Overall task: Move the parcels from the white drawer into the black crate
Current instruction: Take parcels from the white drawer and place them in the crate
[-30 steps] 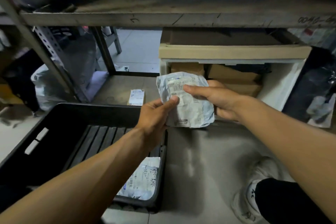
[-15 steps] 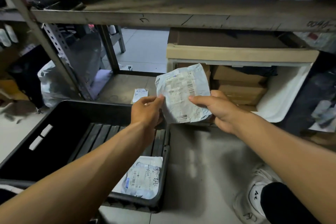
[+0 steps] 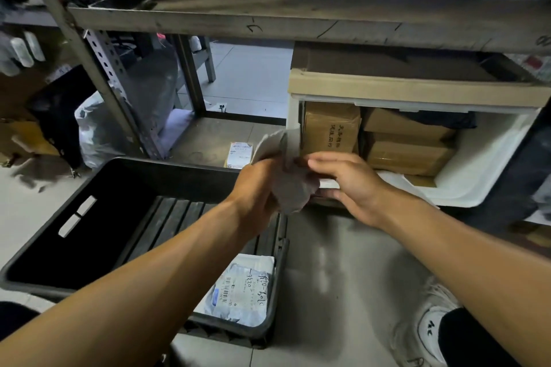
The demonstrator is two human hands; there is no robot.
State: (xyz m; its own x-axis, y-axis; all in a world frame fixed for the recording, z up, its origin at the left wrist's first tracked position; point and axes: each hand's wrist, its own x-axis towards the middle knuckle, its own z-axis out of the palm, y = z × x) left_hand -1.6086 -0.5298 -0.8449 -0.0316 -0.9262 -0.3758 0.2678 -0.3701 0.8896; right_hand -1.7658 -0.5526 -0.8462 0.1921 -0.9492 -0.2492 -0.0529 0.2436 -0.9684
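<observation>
My left hand (image 3: 256, 188) grips a grey-white plastic parcel (image 3: 286, 185), blurred and turned edge-on, above the far right corner of the black crate (image 3: 89, 217). My right hand (image 3: 354, 185) is just right of it, fingers stretched out with the tips touching the parcel's edge. One labelled white parcel (image 3: 241, 292) lies in the crate's near right corner. The white drawer (image 3: 477, 176) stands pulled out behind my right hand. It holds brown cardboard parcels (image 3: 331, 128), with more stacked beside them (image 3: 408, 152).
A wooden shelf board (image 3: 298, 15) runs overhead, carried by a perforated metal upright (image 3: 119, 92). A small labelled box (image 3: 240, 155) sits on the low shelf behind the crate. Bags are piled at the left. My white shoe (image 3: 426, 328) is at the bottom right.
The parcel turned from label-facing to edge-on and dropped slightly. My left hand closed around it, and my right hand's fingers straightened off their pinch.
</observation>
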